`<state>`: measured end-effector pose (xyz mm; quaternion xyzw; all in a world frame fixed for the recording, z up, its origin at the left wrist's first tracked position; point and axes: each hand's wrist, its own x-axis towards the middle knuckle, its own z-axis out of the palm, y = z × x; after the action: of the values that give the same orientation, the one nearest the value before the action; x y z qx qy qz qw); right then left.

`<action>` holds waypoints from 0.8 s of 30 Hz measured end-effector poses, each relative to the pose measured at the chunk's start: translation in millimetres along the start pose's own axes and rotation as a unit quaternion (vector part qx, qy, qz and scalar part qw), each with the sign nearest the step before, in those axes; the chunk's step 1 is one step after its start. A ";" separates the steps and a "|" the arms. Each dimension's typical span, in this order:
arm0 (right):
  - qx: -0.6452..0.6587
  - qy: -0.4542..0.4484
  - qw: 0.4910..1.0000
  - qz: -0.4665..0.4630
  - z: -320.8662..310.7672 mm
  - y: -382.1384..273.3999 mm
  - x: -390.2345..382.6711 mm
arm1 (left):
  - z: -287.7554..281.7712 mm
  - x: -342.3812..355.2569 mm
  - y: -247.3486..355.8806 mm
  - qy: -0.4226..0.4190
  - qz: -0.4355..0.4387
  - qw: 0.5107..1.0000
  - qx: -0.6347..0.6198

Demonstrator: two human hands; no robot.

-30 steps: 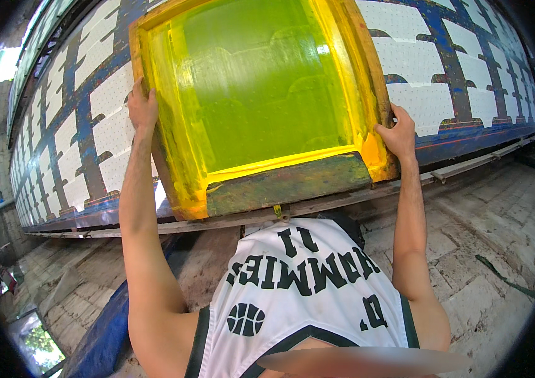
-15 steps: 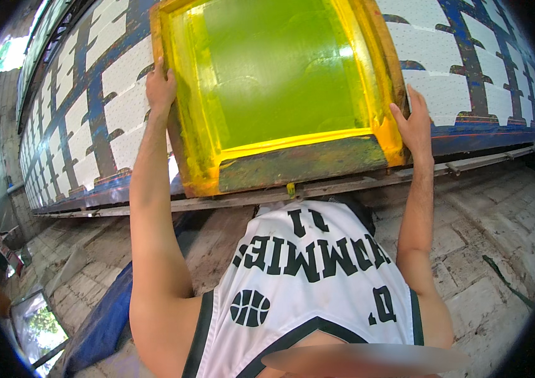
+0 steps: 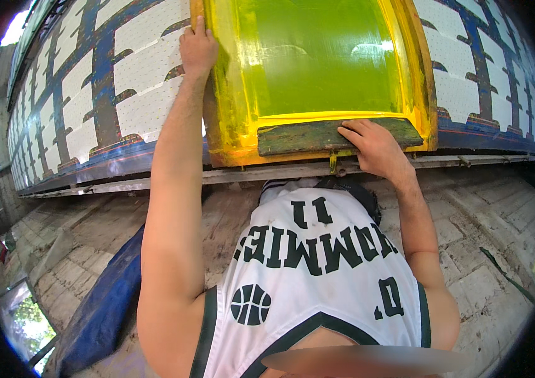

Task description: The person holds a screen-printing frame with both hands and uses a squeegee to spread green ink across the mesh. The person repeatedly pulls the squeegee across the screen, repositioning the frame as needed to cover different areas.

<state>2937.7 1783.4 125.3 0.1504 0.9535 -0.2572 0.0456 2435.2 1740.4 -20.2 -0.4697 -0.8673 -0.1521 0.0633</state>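
Note:
A screen frame (image 3: pixel 308 69) with a translucent green mesh and yellow-stained wooden edges lies on the long table at the upper middle. My left hand (image 3: pixel 198 47) grips its left rail near the top. My right hand (image 3: pixel 371 145) has its fingers over the dark, paint-stained board (image 3: pixel 295 138) along the frame's near edge, right of its middle. Just below that board sits a small yellow-stained fitting (image 3: pixel 333 161) by the table's rail.
The long blue table (image 3: pixel 100 113) carries rows of white dotted cut pieces (image 3: pixel 456 94) on both sides of the frame. A metal rail (image 3: pixel 122 186) runs along its near edge. A blue sheet (image 3: pixel 100 302) lies on the block floor (image 3: pixel 469 239) at lower left.
The frame has shifted right and up in the picture. My left hand has moved with it; my right hand has left the right rail for the near board.

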 end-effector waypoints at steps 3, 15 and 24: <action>-0.052 0.026 0.997 0.054 12.7 -7.8 10.4 | -4.5 -1.1 7.4 0.024 -0.006 1.000 -0.001; -0.140 0.113 0.962 0.206 18.2 30.8 108.8 | -20.2 -1.1 17.1 0.020 -0.026 0.998 -0.045; -0.201 0.117 0.958 0.167 -55.6 166.8 283.8 | -20.2 2.7 21.8 -0.033 -0.045 0.998 -0.028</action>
<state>2719.2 2023.3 47.2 0.3247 0.9453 -0.0297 0.0052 2451.2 1747.1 4.1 -0.4363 -0.8848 -0.1633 0.0149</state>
